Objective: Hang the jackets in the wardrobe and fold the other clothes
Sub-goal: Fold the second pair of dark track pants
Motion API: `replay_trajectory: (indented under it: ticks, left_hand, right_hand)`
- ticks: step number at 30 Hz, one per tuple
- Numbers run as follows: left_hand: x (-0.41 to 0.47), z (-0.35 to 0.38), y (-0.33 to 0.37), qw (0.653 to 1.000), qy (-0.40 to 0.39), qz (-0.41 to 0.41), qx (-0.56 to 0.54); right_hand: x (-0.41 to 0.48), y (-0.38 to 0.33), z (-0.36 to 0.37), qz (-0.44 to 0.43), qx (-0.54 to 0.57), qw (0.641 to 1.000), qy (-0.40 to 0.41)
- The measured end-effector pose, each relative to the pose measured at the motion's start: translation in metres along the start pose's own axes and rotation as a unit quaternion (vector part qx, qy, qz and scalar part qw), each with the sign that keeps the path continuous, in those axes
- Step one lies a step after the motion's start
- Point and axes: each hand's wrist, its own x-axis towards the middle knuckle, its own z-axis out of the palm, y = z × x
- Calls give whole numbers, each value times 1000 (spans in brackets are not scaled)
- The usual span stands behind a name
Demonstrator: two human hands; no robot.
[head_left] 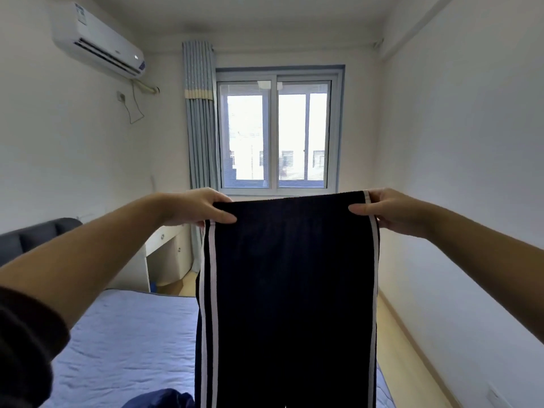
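A pair of dark navy track trousers [291, 284] with white side stripes hangs straight down in front of me, held up at chest height by its waistband. My left hand [194, 207] pinches the left corner of the waistband, thumb in front of the cloth. At the right corner my right hand [388, 212] pinches the waistband in the same way. The trouser legs run out of view at the bottom edge. A bunched dark blue garment [163, 400] lies on the bed at the bottom, partly hidden by the trousers.
A bed with a light blue sheet [129, 343] fills the lower left, its grey headboard [35, 237] against the left wall. A white desk [164, 251] stands beyond it by the curtain [200, 119] and window [276, 134]. Wooden floor [409, 357] runs along the right wall.
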Motion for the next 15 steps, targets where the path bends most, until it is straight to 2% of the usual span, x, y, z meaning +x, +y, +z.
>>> replay_trajectory:
  ticks: [2,4,7,11,15]
  left_hand:
    - [6,-1,-5,993,78,-23,-81]
    - [18,9,-11,970,191,-65,-137]
    - [34,46,-15,935,322,-76,-125]
    - [37,115,-9,925,334,-54,-171]
    - [30,166,-15,931,273,-55,-238]
  right_hand:
    - [2,5,8,-11,71,997,36]
    - [7,12,26,-19,89,989,117]
    - [22,32,61,-42,-2,966,255]
    - [16,56,116,-56,-89,953,283]
    - [-1,79,160,-50,-27,967,249]
